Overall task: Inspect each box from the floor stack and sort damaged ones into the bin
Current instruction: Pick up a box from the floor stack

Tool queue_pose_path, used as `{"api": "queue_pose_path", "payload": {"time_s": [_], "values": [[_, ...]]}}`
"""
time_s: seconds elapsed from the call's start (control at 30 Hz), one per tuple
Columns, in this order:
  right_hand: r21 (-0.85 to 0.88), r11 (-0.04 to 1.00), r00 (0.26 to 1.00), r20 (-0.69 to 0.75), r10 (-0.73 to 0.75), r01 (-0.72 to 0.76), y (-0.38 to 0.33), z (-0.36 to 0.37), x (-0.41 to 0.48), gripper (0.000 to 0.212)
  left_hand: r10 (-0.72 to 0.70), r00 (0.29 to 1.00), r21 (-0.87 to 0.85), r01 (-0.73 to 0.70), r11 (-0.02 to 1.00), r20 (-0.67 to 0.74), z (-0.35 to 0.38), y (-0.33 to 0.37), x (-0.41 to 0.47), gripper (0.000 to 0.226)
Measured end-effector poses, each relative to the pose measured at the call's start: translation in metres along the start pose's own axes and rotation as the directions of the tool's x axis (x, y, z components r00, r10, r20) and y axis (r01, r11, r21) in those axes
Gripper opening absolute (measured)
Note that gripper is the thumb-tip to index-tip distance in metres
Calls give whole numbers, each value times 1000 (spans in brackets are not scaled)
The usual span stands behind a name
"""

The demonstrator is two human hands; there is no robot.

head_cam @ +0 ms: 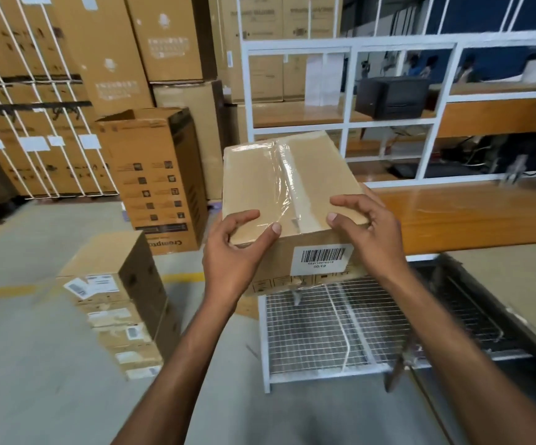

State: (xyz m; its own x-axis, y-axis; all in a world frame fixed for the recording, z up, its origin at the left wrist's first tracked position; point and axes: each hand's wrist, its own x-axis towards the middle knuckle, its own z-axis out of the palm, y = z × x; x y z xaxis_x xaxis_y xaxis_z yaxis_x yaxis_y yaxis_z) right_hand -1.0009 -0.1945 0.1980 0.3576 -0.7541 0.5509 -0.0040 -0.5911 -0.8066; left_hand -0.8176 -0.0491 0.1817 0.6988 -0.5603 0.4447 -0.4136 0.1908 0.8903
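I hold a small brown cardboard box (pixel 269 184) up in front of me, sealed with clear tape along its top and carrying a white barcode label (pixel 321 259) on the near side. My left hand (pixel 234 248) grips its near left corner, thumb on top. My right hand (pixel 364 229) grips the near right corner, fingers curled over the top edge. The floor stack (pixel 115 300) of several labelled brown boxes stands at lower left. A white wire-mesh bin (pixel 334 329) sits directly below the held box.
Tall cartons (pixel 157 178) and strapped pallets (pixel 32 123) fill the back left. A white shelving frame (pixel 343 91) and an orange wooden counter (pixel 469 216) stand on the right. A flat cardboard sheet (pixel 523 284) lies at right. Grey floor with a yellow line (pixel 3 292) stretches left.
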Motion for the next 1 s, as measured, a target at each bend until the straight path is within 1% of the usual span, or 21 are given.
{"api": "queue_pose_path", "payload": {"time_s": [0.1, 0.23, 0.3, 0.37, 0.43, 0.5, 0.57, 0.63, 0.73, 0.83, 0.9, 1.0], "values": [[-17, 1000, 1000, 8, 6, -6, 21, -51, 1, 24, -16, 1000, -6, 16, 1000, 14, 52, 7, -17, 36], [-58, 998, 999, -13, 40, -40, 47, -109, 8, 24, -47, 998, -24, 48, 999, 34, 116, 15, -31, 35], [-68, 996, 998, -29, 53, -55, 59, -132, 13, 24, -37, 998, -29, 39, 999, 51, 144, 19, -31, 35], [-79, 996, 997, -60, 46, -51, 70, -152, 20, 23, -30, 997, -30, 32, 999, 71, 170, 21, -31, 34], [-64, 996, 990, -132, 50, -59, 87, -168, 27, 20, -19, 996, -24, 22, 999, 87, 196, 20, -29, 34], [-55, 994, 977, -197, 77, -90, 107, -183, 37, 19, -14, 994, -13, 15, 1000, 106, 221, 16, -25, 34], [-54, 991, 967, -232, 105, -121, 127, -194, 48, 23, -23, 991, -15, 26, 1000, 135, 243, 10, -19, 33], [-52, 987, 960, -248, 134, -151, 142, -201, 59, 27, -28, 988, -14, 31, 999, 154, 262, 3, -9, 31], [-27, 983, 955, -243, 168, -180, 157, -209, 74, 24, -20, 989, -4, 21, 1000, 149, 287, -6, 7, 30], [-21, 983, 945, -280, 167, -180, 167, -221, 90, 20, -6, 983, -20, 10, 1000, 186, 309, -5, 19, 29], [-11, 984, 936, -309, 168, -181, 176, -229, 100, 21, -2, 978, -18, 6, 1000, 210, 322, -4, 26, 28], [-28, 984, 937, -312, 159, -177, 194, -239, 114, 26, -8, 976, -9, 10, 1000, 220, 342, -8, 35, 27]]}}
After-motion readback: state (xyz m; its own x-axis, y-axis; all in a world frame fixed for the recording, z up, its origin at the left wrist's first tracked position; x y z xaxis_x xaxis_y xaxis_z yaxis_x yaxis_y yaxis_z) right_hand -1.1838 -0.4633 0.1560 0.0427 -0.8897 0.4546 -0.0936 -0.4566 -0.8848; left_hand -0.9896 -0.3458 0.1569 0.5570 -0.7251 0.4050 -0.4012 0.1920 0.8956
